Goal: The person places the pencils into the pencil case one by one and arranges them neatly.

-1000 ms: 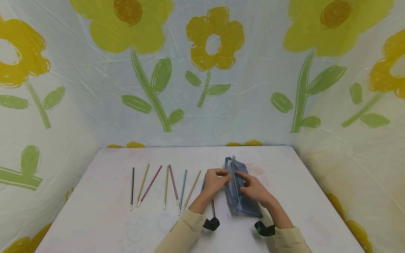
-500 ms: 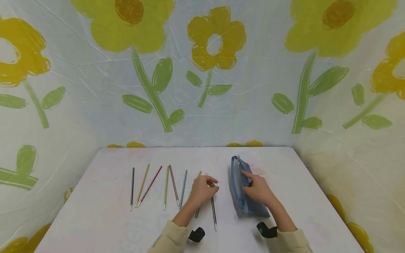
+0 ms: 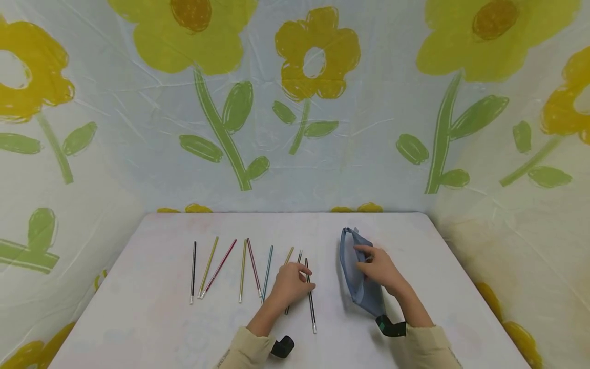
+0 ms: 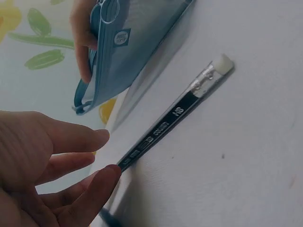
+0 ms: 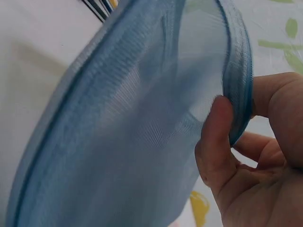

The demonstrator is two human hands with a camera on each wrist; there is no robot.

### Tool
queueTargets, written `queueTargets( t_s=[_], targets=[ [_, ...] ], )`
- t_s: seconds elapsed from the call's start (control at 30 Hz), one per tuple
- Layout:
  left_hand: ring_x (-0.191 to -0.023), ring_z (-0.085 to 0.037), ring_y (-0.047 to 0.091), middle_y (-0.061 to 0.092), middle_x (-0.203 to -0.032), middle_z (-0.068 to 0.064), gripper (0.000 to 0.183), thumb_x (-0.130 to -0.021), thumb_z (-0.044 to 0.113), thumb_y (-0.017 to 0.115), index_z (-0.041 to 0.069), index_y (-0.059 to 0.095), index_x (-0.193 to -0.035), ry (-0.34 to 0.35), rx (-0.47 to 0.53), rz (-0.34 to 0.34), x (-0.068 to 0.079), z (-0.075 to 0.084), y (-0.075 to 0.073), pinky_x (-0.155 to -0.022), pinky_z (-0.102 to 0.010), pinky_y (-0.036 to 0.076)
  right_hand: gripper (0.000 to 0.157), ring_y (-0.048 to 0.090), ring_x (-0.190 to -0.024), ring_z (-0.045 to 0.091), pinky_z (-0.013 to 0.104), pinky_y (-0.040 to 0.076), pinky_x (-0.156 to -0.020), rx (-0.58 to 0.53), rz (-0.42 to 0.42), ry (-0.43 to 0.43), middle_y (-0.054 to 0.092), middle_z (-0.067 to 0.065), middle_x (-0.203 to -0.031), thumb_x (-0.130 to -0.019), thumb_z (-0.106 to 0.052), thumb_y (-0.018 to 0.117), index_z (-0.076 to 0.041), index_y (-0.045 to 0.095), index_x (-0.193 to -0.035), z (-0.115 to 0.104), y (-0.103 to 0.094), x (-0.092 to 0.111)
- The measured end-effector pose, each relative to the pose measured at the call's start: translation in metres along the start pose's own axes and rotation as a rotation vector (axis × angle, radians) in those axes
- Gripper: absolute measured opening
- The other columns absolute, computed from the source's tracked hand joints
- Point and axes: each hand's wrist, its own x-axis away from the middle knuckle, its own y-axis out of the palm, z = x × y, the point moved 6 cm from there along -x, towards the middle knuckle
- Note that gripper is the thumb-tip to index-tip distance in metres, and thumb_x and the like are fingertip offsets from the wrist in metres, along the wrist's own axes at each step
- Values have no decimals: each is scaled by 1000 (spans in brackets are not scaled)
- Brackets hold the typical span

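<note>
My left hand (image 3: pixel 290 284) hovers over a black pencil (image 3: pixel 312 310) with a white eraser. In the left wrist view, its thumb and fingertips stand apart at the dark shaft of that pencil (image 4: pixel 163 123), marked HB. To the right, my right hand (image 3: pixel 382 269) holds up the edge of a translucent blue zip pencil pouch (image 3: pixel 352 277). Seen from the right wrist, the thumb lies inside the mouth of the pouch (image 5: pixel 118 123) and the other fingers are behind its zipped rim, pinching it. The pouch gapes wide, its mouth facing left.
Another black pencil (image 3: pixel 300 255) and a yellow pencil (image 3: pixel 289 254) lie partly hidden by my left hand. Further left are a blue pencil (image 3: pixel 268 269), a red pencil (image 3: pixel 253 264) and several more, spread on the white table (image 3: pixel 152 307). A flower-printed cloth (image 3: pixel 369 169) hangs behind.
My left hand has moved away from the pouch, left and down to the black pencil. The pouch has shifted slightly right and gapes wider in my right hand.
</note>
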Motion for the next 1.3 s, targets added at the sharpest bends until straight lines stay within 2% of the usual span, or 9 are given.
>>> queueTargets(
  t_s=[0.2,0.4,0.6,0.9,0.97,1.3],
  targets=[
    [-57,-6,51,58,-65,8,27,-72,17,86,7,72,-93,-10,-41,-2,4,3,4,-50,-24,44,55,53,-75,24,35,55,-57,-99,-23,-29,46,22,-113,-84,6,57,2,49,-138,10,5,2],
    [-50,-5,52,58,-58,9,24,-68,13,86,7,73,-88,-9,-58,0,-2,2,8,-46,-23,43,57,54,-75,23,35,54,-58,-136,-49,-52,44,24,-128,-85,7,56,2,47,-140,12,9,3],
    [-49,-7,56,60,-56,8,20,-69,6,81,7,74,-88,-44,31,-30,-5,-4,12,-46,-25,46,55,55,-77,26,39,54,-61,-147,-82,-37,42,27,-131,-84,8,56,6,47,-138,-9,9,15],
    [-45,-8,57,60,-56,8,20,-72,4,78,8,74,-91,-92,137,-46,-5,-8,16,-43,-25,47,55,54,-75,26,35,53,-57,-162,-89,-50,41,29,-133,-84,10,54,6,47,-138,-4,13,15],
    [-45,-9,58,61,-58,7,20,-72,4,78,8,74,-92,-96,158,-49,-5,-9,17,-43,-25,47,56,54,-75,25,35,53,-57,-157,-86,-47,41,27,-135,-84,9,54,5,47,-139,3,14,12],
    [-45,-9,59,62,-65,5,22,-73,4,77,6,75,-95,-71,249,16,-9,-3,13,-42,-24,49,56,52,-68,22,34,53,-57,-158,-79,-12,45,20,-126,-83,6,57,-3,51,-138,17,21,6]
  ],
)
